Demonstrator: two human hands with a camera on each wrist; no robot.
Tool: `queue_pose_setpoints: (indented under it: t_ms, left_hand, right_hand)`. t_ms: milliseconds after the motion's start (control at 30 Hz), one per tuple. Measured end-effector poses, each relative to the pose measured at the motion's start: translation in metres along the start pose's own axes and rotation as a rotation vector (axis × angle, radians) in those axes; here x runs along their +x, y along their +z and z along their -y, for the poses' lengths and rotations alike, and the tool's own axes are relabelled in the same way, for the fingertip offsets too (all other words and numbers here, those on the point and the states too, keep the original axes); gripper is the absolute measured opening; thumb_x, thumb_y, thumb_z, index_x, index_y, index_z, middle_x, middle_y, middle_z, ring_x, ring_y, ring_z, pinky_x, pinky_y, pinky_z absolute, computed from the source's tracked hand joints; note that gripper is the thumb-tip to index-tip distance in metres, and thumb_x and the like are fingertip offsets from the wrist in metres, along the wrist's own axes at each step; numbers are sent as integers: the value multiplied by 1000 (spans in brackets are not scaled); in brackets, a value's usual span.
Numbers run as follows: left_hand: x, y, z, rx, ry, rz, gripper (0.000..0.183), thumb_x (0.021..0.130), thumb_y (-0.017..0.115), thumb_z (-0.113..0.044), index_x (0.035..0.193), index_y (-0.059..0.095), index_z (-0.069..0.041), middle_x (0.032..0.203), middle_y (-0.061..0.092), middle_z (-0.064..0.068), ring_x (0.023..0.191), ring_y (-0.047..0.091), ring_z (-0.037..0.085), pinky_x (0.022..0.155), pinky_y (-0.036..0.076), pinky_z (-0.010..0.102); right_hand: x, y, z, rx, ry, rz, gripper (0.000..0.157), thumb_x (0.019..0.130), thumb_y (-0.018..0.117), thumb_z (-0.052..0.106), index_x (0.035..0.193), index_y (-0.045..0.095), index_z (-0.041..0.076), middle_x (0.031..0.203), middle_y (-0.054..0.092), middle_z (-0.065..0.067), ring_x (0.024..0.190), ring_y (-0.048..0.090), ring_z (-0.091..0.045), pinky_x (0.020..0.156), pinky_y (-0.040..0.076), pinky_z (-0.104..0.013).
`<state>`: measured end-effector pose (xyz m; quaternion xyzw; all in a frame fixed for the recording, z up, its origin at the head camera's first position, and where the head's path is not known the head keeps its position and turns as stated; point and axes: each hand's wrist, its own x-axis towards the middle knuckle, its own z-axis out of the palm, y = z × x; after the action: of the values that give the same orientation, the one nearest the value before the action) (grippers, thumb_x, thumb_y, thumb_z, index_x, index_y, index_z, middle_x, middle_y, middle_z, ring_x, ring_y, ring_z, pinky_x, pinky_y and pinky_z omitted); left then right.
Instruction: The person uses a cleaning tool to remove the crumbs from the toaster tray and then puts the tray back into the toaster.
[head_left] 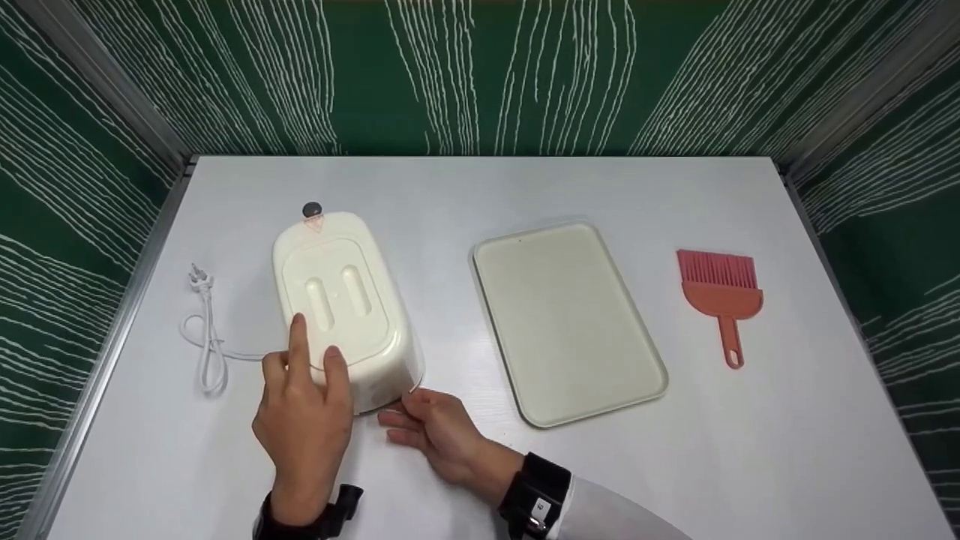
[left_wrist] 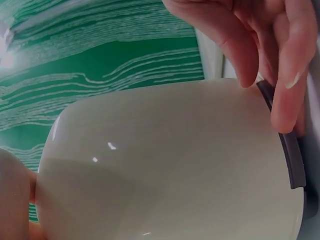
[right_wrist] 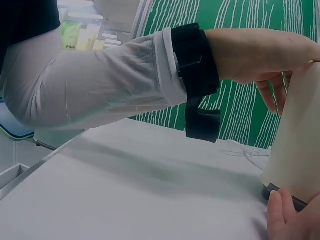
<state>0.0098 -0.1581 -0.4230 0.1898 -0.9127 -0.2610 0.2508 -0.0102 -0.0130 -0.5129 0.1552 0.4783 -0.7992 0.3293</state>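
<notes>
**Left hand (head_left: 304,409) on top, right hand (head_left: 442,439) low at the near end of a cream appliance (head_left: 337,300)**

Nearest, toward six o'clock in the head view: a black wristband (head_left: 536,487) and white sleeve (head_left: 615,514) on the right arm. Just past these, right hand low at the appliance's five o'clock corner, in the left wrist view with fingers touching a dark strip (left_wrist: 295,162) along the bottom rim; cannot tell whether pinching it or merely pressing. Toward eight o'clock, left hand laid over the near end, fingers spread and unclenched, forefinger straight along the top, thumb apart from it, others over the left edge.

Under and beyond the hands, appliance standing left of centre on the white tabletop (head_left: 450,187), long axis tilted toward eleven o'clock, two elongated hollows in the top. At nine o'clock from it, a looped white cord (head_left: 215,345), plug (head_left: 200,280) toward twelve. At three o'clock, apart from it, a pale rimmed tray (head_left: 570,322) lying flat. Farther out at three o'clock, a coral brush (head_left: 721,300), bristles toward twelve, handle toward six. At the appliance's far end, toward eleven, a black knob (head_left: 312,209). Farthest, at twelve o'clock, a green wall (head_left: 487,82) with white wavy lines.
</notes>
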Motion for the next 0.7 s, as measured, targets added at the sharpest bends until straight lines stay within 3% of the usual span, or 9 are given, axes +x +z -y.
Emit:
queue_pose_setpoints:
  t_ms: [200, 467, 700]
  left_hand:
    - [-1, 1, 1, 15, 9, -16, 52, 103, 57, -32, 152, 56, -14, 101, 58, 22, 66, 61, 42, 48, 46, 56]
    - [-1, 7, 3, 53, 64, -95, 51, 101, 57, -31, 149, 59, -12, 97, 60, 22, 56, 59, 42, 43, 45, 54]
    - [-2, 8, 3, 44, 35, -76, 51, 102, 56, -32, 150, 58, -14, 100, 60, 22, 59, 61, 42, 42, 45, 55]
  right_hand:
    - [1, 3, -5, -29, -19, -27, 24, 107, 58, 12, 83, 58, 12, 100, 77, -13, 89, 74, -15, 72, 59, -26]
    - [1, 5, -9, -42, -47, -47, 12, 108, 56, 11, 101, 62, 3, 103, 75, -10, 78, 73, -12, 62, 58, -24]
    - [-1, 9, -11, -68, -89, -74, 15, 110, 52, 9, 99, 61, 2, 105, 74, -11, 75, 73, -13, 61, 58, -25]
